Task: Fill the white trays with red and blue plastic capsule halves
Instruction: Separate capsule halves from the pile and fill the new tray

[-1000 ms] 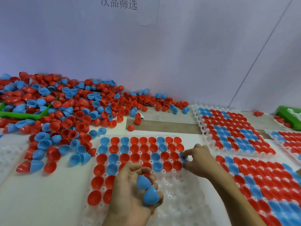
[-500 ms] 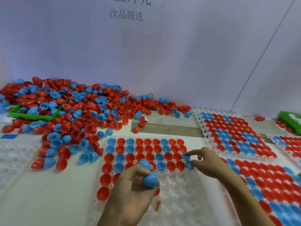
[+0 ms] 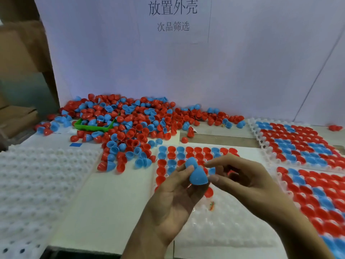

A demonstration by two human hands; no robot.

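My left hand (image 3: 173,199) in a grip clamped on two blue capsule halves (image 3: 198,176), my right hand (image 3: 242,179) just beside with fingers apart, both above the half-filled white tray (image 3: 220,219), loose capsule pile (image 3: 130,126) behind on the table (image 3: 104,193).

Only 1 view: a wide-angle camera worn on the person's head looks forward and down across the worktable toward the pale back wall (image 3: 242,62) and its printed sign (image 3: 172,14). Closest to the lens are the left hand (image 3: 173,195) and right hand (image 3: 248,176), raised over the partly filled white tray (image 3: 224,227) (straight edges bow near the frame's borders).
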